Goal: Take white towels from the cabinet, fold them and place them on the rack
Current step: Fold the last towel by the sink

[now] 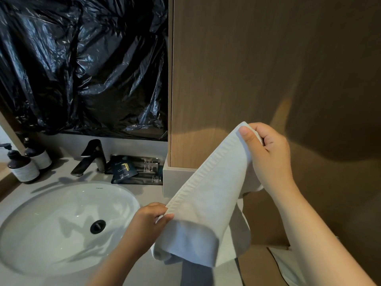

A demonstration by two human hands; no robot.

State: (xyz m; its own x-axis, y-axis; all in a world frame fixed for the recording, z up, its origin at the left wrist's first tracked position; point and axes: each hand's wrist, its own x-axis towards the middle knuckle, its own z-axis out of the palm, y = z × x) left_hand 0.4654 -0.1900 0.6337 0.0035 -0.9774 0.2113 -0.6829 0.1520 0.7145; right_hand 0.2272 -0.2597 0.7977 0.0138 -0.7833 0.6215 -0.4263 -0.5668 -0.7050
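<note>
My right hand (268, 153) pinches the far, upper corner of the white towel (208, 205), thumb pressed on its ribbed hem. My left hand (150, 221) grips the near, lower corner between thumb and fingers. The towel stretches slanted between them, its body hanging over the counter's (152, 263) edge. To the left lies the sink (61, 221); beyond it the black tap (90, 157), and bottles (26, 162) stand far left.

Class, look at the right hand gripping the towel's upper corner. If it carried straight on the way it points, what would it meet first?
Probably the wooden cabinet panel. The right hand, pinching the white towel, points up and left toward it; nothing shows between, though depth is unclear.
</note>
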